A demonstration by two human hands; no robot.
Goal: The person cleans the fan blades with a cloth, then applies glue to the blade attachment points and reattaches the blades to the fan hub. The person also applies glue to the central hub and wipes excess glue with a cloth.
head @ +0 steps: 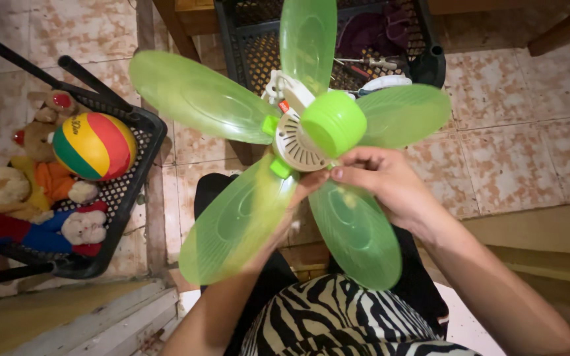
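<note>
You hold a green fan (296, 142) up in front of you, above your lap, its five translucent blades spread out like a star and its white vented hub (296, 146) facing you. A round green cap (333, 123) sits on the hub's centre, tilted toward the right. Your right hand (384, 181) comes in from the lower right; its fingers are curled and closed on the lower right edge of the hub, just under the cap, with the fingertips touching the white plastic. Your left hand (303, 188) reaches up from below and is mostly hidden behind the lower left blade (235, 227); you can see it through the green plastic, touching the hub's underside, but you cannot tell whether it is closed on anything. Below the fan lies your zebra-print cloth (338, 320). To the left, a black basket (141, 148) on the tiled floor (529, 118) holds a striped ball (94, 145) and several plush toys (28, 198). Behind the fan, at the top, a black crate (258, 46) holds tools and a purple cloth (380, 29).
</note>
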